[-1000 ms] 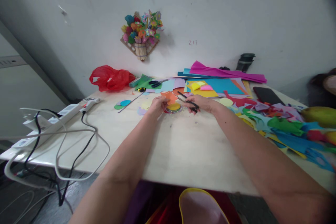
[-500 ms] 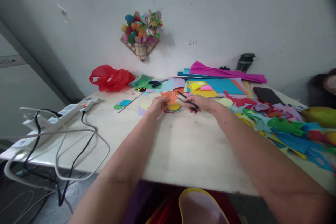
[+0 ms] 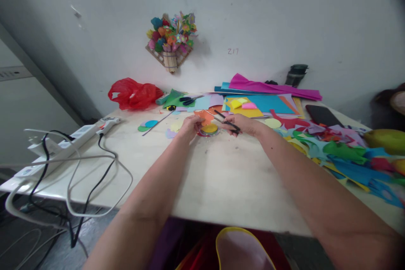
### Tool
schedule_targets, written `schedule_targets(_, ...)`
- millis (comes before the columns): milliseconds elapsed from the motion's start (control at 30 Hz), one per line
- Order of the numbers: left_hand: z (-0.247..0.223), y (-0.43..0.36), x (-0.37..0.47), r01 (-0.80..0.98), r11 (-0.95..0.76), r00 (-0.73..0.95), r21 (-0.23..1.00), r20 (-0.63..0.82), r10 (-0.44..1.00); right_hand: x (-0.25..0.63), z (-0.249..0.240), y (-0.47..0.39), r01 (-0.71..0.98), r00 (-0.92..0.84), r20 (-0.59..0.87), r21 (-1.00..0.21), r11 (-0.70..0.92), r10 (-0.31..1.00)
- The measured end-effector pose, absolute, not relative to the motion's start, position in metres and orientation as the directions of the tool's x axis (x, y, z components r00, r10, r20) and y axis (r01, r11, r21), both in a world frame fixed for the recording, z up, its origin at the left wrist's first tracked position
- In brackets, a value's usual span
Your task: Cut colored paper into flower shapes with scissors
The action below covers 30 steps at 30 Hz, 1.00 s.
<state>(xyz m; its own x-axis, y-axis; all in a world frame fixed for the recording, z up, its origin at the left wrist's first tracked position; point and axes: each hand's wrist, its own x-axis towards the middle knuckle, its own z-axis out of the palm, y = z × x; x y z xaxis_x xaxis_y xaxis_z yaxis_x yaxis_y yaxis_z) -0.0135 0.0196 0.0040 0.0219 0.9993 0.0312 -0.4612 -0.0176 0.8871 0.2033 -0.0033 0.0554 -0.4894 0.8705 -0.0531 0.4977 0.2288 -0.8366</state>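
My left hand (image 3: 191, 126) is closed with its fingertips on the left edge of an orange paper piece (image 3: 208, 117). In my right hand (image 3: 238, 125) is a pair of dark-handled scissors (image 3: 225, 122), their blades spread and pointing left toward the orange paper. Part of the handles is hidden by my fingers. Between the hands, a yellow paper disc (image 3: 209, 128) lies on top of a small stack of round coloured pieces. Tiny scraps are scattered around it on the table (image 3: 221, 181).
To the left are blue and green discs (image 3: 151, 123), a red plastic bag (image 3: 134, 95) and a power strip (image 3: 63, 152) with trailing cables. Another pair of scissors (image 3: 189, 101) lies behind. Coloured sheets (image 3: 268, 103), a phone (image 3: 322, 115) and paper scraps (image 3: 343, 152) are on the right.
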Motion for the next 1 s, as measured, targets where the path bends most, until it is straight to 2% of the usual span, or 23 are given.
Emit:
schedule_targets(333,0.0081,0.0152,-0.0131,-0.480,-0.020,0.030,0.877,0.039,0.999,0.2036,0.0483,0.0037,0.461,-0.483,-0.051,-0.864,0.205,0.874)
schedule_targets(1000,0.0123,0.0133,-0.0160,-0.536,0.037,0.004,0.843,-0.042,0.999,0.2007,0.0508,0.0003,0.413,-0.464,0.006,-0.883,0.222,0.886)
